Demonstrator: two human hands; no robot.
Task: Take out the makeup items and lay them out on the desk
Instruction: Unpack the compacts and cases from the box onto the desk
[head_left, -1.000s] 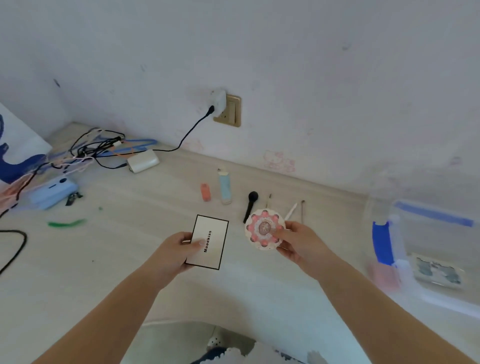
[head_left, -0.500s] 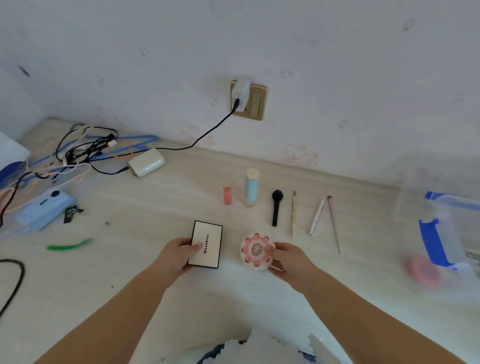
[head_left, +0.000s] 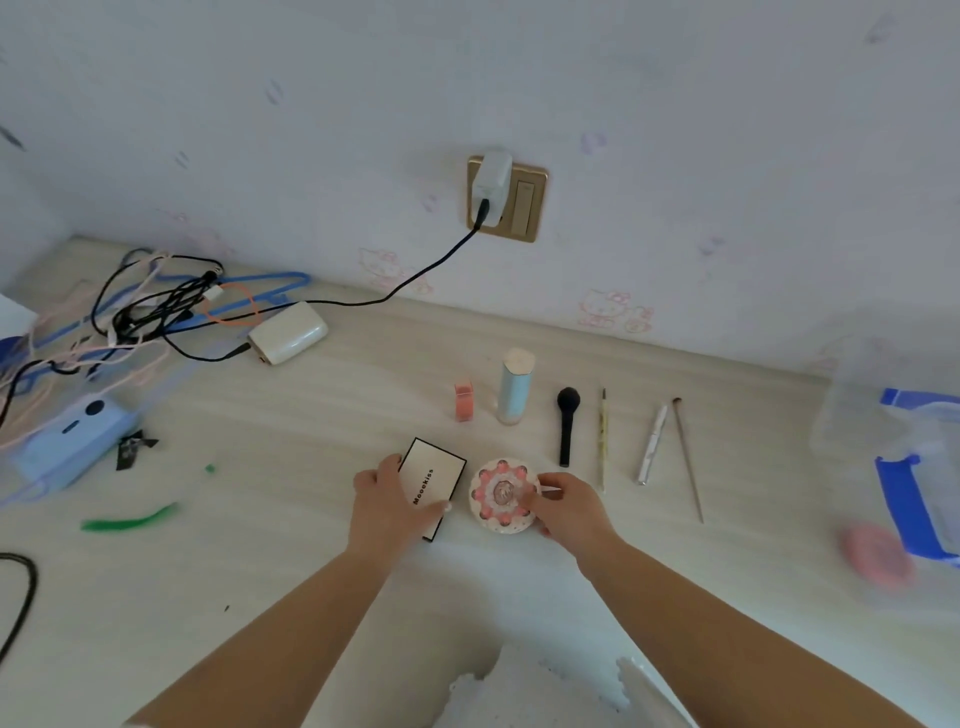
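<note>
Both hands have lowered their items to the desk (head_left: 291, 519), settling them as a near row.

Left hand (head_left: 387, 506) grips the white box (head_left: 432, 486) by its near-left corner, thumb across the face; right hand (head_left: 569, 506) pinches the round pink compact (head_left: 503, 494) at its right rim. Beyond lie a coral bottle (head_left: 464, 401), blue tube (head_left: 514, 387), black brush (head_left: 567, 426) and three thin tools, spaced side by side, likely so each stays visible. A clear bag (head_left: 914, 467) sits far right.

box (head_left: 434, 480) left of compact (head_left: 503, 495)
</note>
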